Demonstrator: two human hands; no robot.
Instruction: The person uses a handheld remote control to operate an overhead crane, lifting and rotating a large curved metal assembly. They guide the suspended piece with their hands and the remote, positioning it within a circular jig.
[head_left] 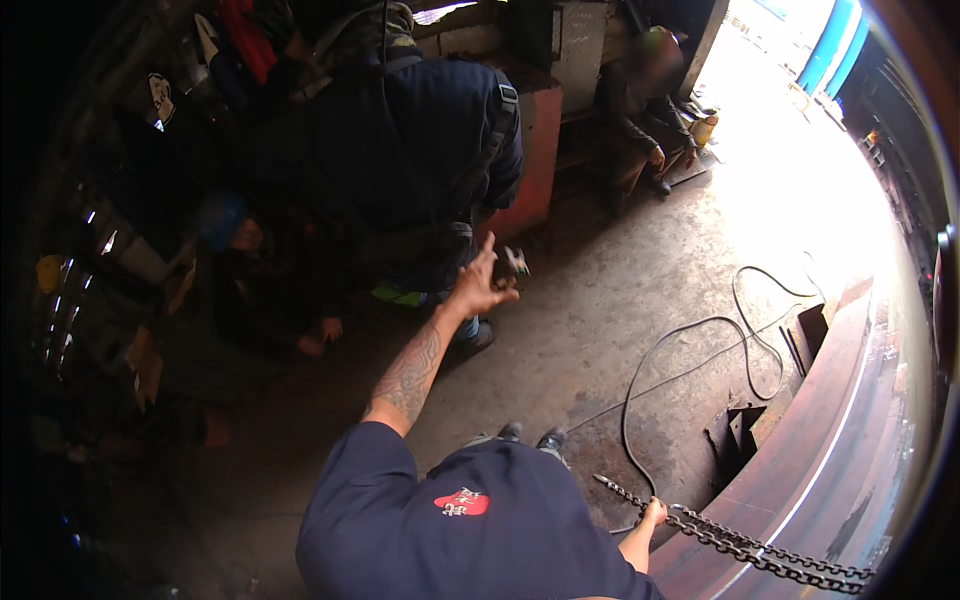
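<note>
My left arm reaches forward, and my left hand (482, 287) is open, thumb and fingers spread, with nothing seen in it. Just past it is a small dark thing with a green and white part (516, 264), too blurred to name; whether it touches my fingers I cannot tell. At my right side, my right hand (655, 511) is closed around a metal chain (740, 546). A short length of chain sticks out to the left of that hand, ending in a narrow tip. To the right, the chain runs in two strands across a long steel beam (800, 490).
A person in dark clothes with a harness (430, 130) stands close ahead. Another, in a blue helmet (222, 220), is low at left; a third person (650, 110) sits at the back. A black cable (640, 380) loops over the concrete floor (570, 340) near steel plates (740, 432).
</note>
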